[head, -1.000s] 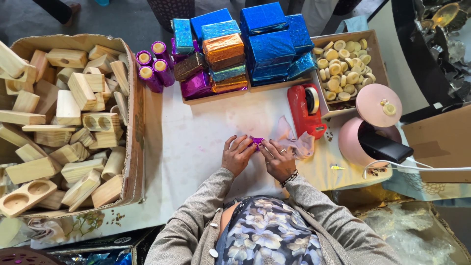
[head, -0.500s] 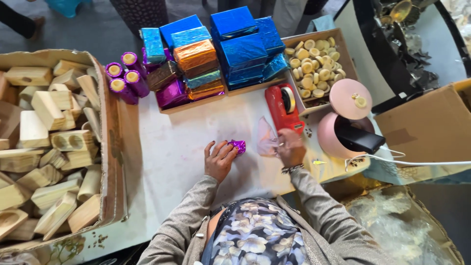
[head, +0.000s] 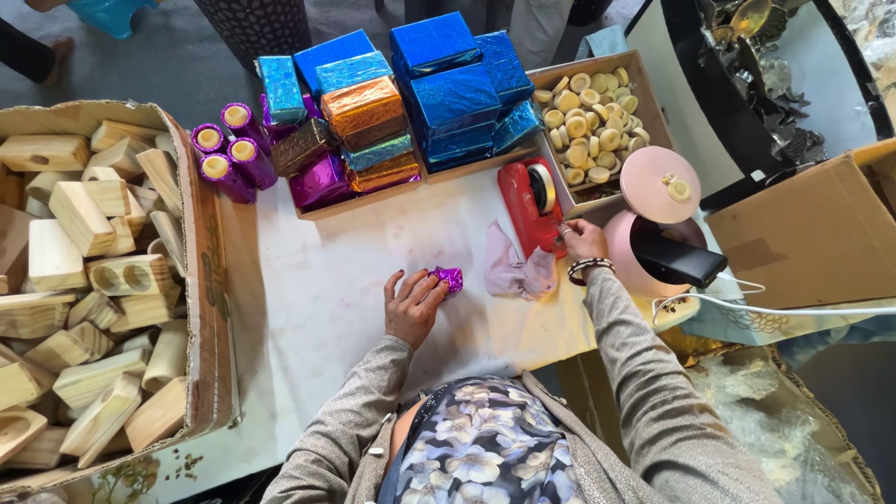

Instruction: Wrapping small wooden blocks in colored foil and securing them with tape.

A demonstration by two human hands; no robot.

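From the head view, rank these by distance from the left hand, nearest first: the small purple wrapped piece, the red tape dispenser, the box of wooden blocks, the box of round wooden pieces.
Measured from the left hand:
1. Small purple wrapped piece, touching its fingers.
2. Red tape dispenser, up and to the right.
3. Box of wooden blocks, at the left; too close to the dispenser to rank firmly.
4. Box of round wooden pieces, far upper right.

At twelve o'clock sits a stack of foil-wrapped packages (head: 411,89), blue, orange, teal and purple blocks. Purple foil cylinders (head: 224,149) stand at eleven. A small purple foil packet (head: 449,278) lies centre. Cardboard boxes sit at nine (head: 201,280) and three (head: 821,233).
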